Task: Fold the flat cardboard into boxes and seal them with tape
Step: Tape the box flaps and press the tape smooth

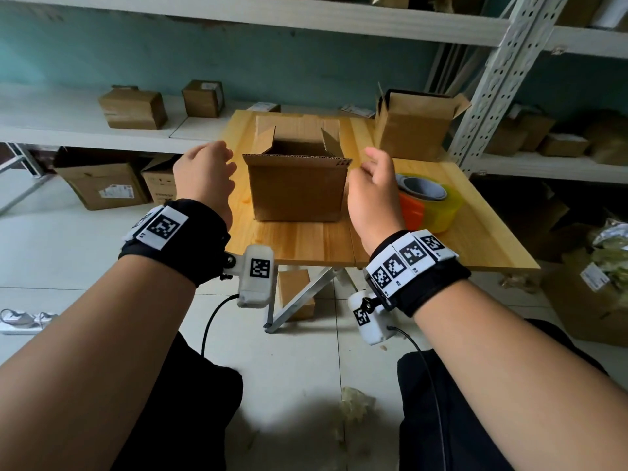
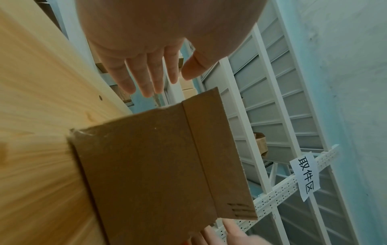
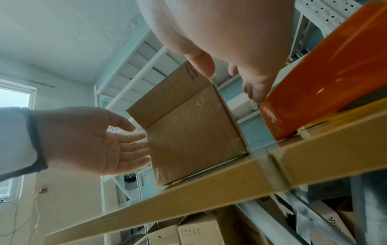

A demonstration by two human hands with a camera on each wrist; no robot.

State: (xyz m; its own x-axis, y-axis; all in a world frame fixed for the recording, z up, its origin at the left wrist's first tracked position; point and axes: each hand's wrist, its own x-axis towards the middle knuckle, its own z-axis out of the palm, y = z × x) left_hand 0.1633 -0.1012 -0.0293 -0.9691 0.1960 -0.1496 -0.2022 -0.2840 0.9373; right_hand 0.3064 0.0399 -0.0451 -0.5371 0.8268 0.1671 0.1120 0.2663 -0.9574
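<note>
Now left hand (image 1: 204, 171), right hand (image 1: 372, 185) flank box (image 1: 297, 188), touching nothing.

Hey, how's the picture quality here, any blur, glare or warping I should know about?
Head view: sharp, evenly lit, shelves bowed by the wide lens. Left wrist view: table streaked with blur, box fairly clear. Right wrist view: window overexposed, orange tape dispenser glossy with glare.

Black wristbands (image 1: 176, 239), square-coded white tags, dark trousers

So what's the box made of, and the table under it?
The box looks like brown corrugated cardboard, matte: its top edge shows wavy fluting. The table looks like pale wood, smooth with grain lines, though it could be a wood-look surface.
</note>
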